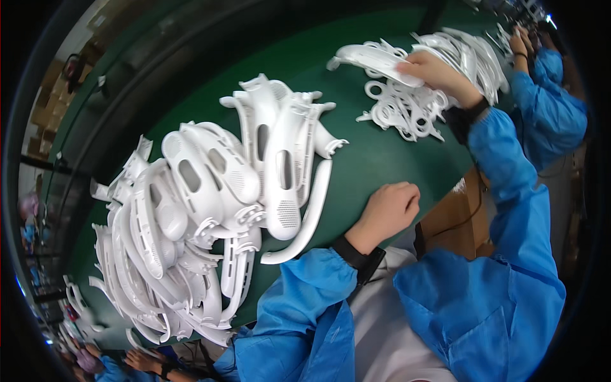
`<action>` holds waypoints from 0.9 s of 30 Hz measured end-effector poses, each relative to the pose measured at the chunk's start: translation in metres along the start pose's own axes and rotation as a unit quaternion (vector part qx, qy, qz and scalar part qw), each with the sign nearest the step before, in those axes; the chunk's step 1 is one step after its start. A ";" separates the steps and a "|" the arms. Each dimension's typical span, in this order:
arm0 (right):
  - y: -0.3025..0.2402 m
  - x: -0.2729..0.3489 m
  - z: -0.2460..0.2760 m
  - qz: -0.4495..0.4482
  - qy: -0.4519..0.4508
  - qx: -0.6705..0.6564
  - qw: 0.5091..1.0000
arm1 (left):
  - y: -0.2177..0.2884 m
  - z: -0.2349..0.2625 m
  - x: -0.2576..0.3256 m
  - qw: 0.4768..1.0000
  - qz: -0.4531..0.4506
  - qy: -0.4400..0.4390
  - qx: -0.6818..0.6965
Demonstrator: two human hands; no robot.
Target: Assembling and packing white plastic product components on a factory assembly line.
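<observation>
My right hand (pixel 439 75) reaches to the far right and grips a long white curved plastic shell (pixel 375 62) between thumb and fingers. Under that shell lies a heap of small white ring-shaped plastic parts (pixel 414 113). Just beyond the hand, more long white shells (pixel 474 54) are stacked together. Close to the near table edge rests my left hand (pixel 389 213), its fingers curled in and nothing visible in them. To its left spreads a big pile of white plastic housings (pixel 191 184) with oval openings and perforated ends. One slim curved strip (pixel 312 219) lies along the pile's right side.
Everything lies on a green table (pixel 363 153). A cardboard box (pixel 455 219) stands below its near edge. At the far right another person in a blue sleeve (pixel 541 108) handles parts. More hands (pixel 143 361) show at the lower left. A dark rail (pixel 127 95) runs along the far side.
</observation>
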State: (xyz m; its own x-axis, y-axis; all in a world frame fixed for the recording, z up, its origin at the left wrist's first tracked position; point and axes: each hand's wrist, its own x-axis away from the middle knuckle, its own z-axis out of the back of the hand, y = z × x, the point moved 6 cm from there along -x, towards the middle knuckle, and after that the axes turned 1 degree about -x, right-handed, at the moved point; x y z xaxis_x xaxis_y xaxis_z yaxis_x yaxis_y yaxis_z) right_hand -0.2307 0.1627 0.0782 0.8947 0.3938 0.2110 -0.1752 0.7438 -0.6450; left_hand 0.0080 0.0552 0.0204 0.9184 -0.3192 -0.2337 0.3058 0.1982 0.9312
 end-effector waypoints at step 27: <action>0.022 0.048 -0.035 0.199 0.130 0.111 0.965 | -0.005 0.000 -0.001 0.998 -0.043 0.028 0.029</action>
State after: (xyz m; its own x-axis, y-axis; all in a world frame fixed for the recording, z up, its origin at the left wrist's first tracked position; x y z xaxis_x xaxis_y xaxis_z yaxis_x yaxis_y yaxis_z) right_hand -0.1774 0.1786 0.0485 0.8058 0.5449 -0.2320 -0.5847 0.6697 -0.4579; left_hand 0.0058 0.0540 0.0161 0.9025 -0.2793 -0.3278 0.3709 0.1173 0.9212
